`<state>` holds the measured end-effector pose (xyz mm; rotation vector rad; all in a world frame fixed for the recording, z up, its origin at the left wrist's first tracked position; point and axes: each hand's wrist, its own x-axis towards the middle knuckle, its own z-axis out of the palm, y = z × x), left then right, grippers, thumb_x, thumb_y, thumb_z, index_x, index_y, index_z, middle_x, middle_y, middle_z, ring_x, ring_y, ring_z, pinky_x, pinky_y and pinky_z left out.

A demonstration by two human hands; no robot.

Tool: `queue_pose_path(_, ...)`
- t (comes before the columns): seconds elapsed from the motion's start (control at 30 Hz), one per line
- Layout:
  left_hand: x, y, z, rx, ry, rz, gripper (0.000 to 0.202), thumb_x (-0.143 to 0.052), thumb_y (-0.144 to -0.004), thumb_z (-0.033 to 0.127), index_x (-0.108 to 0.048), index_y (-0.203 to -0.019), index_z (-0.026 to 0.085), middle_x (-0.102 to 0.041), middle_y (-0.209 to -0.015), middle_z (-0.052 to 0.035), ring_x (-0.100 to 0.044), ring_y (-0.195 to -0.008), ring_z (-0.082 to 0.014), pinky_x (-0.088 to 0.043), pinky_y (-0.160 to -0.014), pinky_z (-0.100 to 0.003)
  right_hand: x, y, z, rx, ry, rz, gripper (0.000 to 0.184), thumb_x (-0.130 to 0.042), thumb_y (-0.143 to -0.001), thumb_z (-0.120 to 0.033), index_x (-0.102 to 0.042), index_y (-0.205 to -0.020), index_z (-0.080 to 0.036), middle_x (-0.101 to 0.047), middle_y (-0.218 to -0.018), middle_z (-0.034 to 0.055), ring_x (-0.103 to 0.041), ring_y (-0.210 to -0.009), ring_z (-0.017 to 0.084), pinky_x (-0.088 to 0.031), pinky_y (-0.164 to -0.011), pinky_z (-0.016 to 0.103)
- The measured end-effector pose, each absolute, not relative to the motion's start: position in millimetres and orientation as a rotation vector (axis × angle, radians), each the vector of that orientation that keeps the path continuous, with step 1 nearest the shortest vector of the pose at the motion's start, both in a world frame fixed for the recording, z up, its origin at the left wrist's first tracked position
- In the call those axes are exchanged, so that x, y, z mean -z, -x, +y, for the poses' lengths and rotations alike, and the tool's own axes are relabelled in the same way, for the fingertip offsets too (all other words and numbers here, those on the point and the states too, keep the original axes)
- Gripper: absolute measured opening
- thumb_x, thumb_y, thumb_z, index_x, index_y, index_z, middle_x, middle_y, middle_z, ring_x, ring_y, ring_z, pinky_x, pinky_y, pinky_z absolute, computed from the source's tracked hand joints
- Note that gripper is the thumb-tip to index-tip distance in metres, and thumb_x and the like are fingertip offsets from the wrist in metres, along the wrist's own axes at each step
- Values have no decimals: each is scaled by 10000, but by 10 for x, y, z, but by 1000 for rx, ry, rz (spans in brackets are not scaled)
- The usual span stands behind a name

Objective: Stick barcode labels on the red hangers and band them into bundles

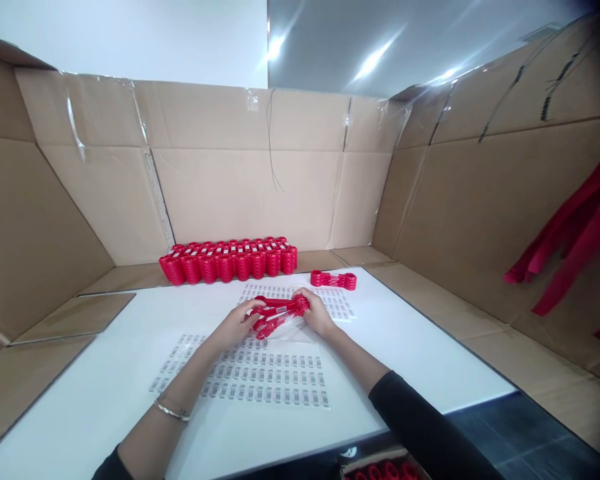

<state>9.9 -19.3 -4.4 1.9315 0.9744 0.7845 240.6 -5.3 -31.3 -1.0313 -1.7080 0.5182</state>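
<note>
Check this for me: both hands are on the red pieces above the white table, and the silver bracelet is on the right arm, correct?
Not quite. The head view shows the silver bracelet on the left arm. The left hand and right hand are both on the red pieces above the white table.

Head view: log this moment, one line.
left hand: at red pieces | right hand: gripping red pieces | label sheets: on table
</note>
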Motion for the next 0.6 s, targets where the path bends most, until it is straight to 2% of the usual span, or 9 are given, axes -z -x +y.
queue_pose_path(0.13, 61, -101, -168, -840, -1979, 1035, 413, -392, -861, 502, -527, -1072, 175, -568, -1112, -77, -568, -941, -191, -486, -812, -334, 331, -2432, -36, -449, 1121, -1778, 338, -357, -576, -35, -545, -820, -176, -601, -878, 42, -550, -874, 182, -408, -825, 314)
queue_pose_path(0.2, 45, -107, -169, -850, -2007, 1049, 447, -382, -862, 516, -509, -1113, 168, -547, -1159, -87, -545, -1006, -197, -462, -866, -342, 351, -2441, -25, -412, 1195, -1782, 379, -376, -574, -18, -549, -869, -181, -607, -930, 50, -551, -901, 193, -403, -835, 324)
queue_pose_path(0.27, 27, -113, -174, -830, -2039, 1054, 498, -384, -857, 532, -458, -1193, 172, -516, -1211, -100, -559, -977, -192, -469, -851, -346, 369, -2445, -13, -380, 1274, -1767, 436, -386, -569, 0, -543, -930, -188, -607, -975, 57, -552, -915, 202, -399, -837, 334)
queue_pose_path(0.37, 10, -108, -177, -786, -2125, 1072, 613, -485, -800, 555, -398, -1281, 186, -470, -1267, -121, -541, -1013, -224, -464, -849, -373, 381, -2443, 2, -341, 1364, -1739, 485, -383, -561, 19, -523, -977, -188, -598, -1004, 61, -547, -923, 199, -394, -835, 327)
queue_pose_path(0.5, 7, -85, -167, -765, -2259, 1117, 611, -480, -806, 545, -395, -1313, 215, -440, -1312, -104, -356, -1231, -275, -328, -1006, -460, 360, -2435, 10, -296, 1431, -1713, 421, -378, -578, 14, -509, -931, -174, -586, -949, 54, -536, -875, 181, -398, -797, 299)
queue_pose_path(0.6, 32, -95, -148, -776, -2353, 1133, 569, -479, -818, 510, -427, -1285, 189, -453, -1301, -103, -342, -1241, -264, -268, -1051, -465, 332, -2426, 17, -274, 1467, -1707, 342, -384, -603, 7, -503, -877, -161, -573, -855, 39, -528, -790, 166, -402, -743, 293)
